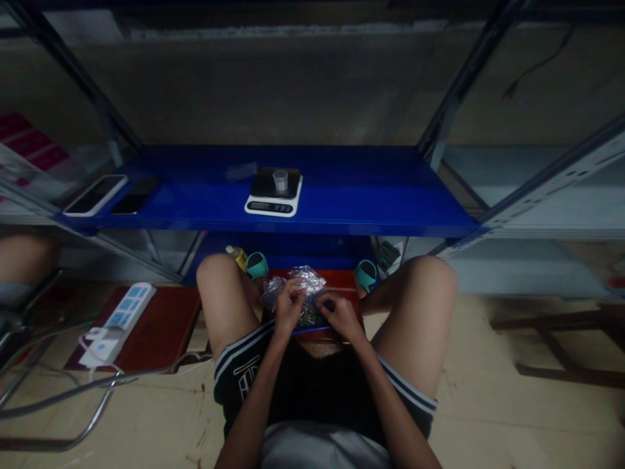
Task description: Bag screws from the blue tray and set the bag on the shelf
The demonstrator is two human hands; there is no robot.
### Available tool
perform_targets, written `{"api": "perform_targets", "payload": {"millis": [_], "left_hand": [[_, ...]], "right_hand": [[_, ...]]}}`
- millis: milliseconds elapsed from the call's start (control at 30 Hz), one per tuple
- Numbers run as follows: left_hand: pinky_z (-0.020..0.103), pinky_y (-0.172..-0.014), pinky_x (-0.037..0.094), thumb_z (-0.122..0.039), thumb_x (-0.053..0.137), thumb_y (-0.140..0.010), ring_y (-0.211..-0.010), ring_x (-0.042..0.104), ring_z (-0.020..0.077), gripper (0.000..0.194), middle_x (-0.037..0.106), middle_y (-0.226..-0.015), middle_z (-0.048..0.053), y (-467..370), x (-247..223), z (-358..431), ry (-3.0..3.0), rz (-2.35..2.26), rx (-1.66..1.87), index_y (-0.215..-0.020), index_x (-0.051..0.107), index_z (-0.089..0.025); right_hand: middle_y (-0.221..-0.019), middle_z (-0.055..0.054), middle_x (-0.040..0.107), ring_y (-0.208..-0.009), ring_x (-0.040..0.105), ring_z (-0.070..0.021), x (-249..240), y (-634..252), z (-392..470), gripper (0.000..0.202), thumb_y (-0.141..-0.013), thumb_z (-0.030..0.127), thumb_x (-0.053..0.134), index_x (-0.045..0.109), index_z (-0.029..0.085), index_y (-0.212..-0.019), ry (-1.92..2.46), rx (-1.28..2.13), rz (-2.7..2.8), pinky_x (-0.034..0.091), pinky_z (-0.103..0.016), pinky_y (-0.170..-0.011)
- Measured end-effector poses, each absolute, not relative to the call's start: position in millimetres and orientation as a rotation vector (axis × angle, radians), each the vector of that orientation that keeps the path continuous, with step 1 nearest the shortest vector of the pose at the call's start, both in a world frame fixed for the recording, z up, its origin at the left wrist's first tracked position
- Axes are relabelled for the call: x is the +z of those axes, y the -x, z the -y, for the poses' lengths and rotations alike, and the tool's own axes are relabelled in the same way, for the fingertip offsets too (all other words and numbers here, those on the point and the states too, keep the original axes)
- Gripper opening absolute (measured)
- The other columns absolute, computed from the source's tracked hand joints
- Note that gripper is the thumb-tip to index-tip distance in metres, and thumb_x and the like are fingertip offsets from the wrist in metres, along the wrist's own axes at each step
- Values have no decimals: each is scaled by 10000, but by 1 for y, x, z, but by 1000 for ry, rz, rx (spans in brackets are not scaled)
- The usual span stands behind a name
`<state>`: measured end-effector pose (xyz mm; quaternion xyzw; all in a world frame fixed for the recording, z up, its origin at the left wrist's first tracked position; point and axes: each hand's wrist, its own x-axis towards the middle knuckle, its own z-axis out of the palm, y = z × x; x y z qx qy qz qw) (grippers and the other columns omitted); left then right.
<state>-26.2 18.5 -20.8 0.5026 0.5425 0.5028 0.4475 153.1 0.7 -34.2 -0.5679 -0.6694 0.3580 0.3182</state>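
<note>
Between my knees a crinkled clear plastic bag (311, 279) lies over a red-brown wooden surface (342, 280). My left hand (290, 306) is at the left side of the bag, its fingers curled and pinched on the plastic. My right hand (340, 315) is to the right of it, thumb and fingertips together; whatever is between them is too small to make out. Below the bag, between my hands, lies a dark heap of small pieces (310, 318), too dim to identify, with a blue edge (312, 329) in front.
On the blue shelf (361, 195) ahead stands a white kitchen scale (270, 207) bearing a small clear cup (280, 180). Two phones (96, 195) lie at its left end. A power strip (124, 316) with cables is on the left. A dark wooden stool (561, 345) stands at right.
</note>
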Motion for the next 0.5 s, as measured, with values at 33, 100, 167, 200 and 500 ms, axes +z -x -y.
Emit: {"api": "perform_targets", "payload": {"millis": [33, 100, 167, 200, 500], "left_hand": [[288, -767, 517, -336, 672, -866, -826, 686, 189, 251, 737, -921, 53, 27, -23, -19, -1218, -1342, 1243, -1069, 678, -190], [301, -774, 526, -337, 677, -861, -834, 700, 202, 318, 739, -882, 43, 27, -27, -20, -1172, -1345, 1226, -1146, 655, -195], [316, -784, 530, -318, 680, -853, -826, 705, 209, 350, 741, -855, 38, 27, -32, -22, -1138, -1393, 1202, -1179, 644, -194], [324, -794, 530, -297, 680, -846, -818, 704, 210, 328, 741, -843, 37, 26, -34, -22, -1127, -1436, 1189, -1156, 654, -192], [347, -859, 515, -326, 614, -891, -872, 708, 227, 155, 758, -856, 40, 29, -43, -17, -1445, -1557, 1015, -838, 719, -224]], "right_hand": [[-989, -24, 786, -844, 726, -211, -33, -152, -1, 154, -871, 273, 596, 743, 249, -913, 1508, 947, 1760, 513, -307, -806], [-952, -24, 783, -784, 711, -207, -31, -151, -1, 164, -886, 291, 578, 735, 248, -906, 1535, 950, 1742, 506, -308, -780], [-934, -24, 778, -800, 711, -210, -29, -151, -1, 175, -900, 290, 554, 721, 245, -925, 1515, 943, 1713, 501, -305, -784], [-938, -25, 775, -830, 715, -213, -29, -151, 0, 176, -907, 288, 544, 713, 244, -934, 1495, 939, 1701, 500, -303, -793], [-974, -41, 766, -936, 727, -232, -36, -153, -1, 158, -920, 300, 532, 674, 243, -958, 1489, 958, 1683, 511, -315, -843]]}}
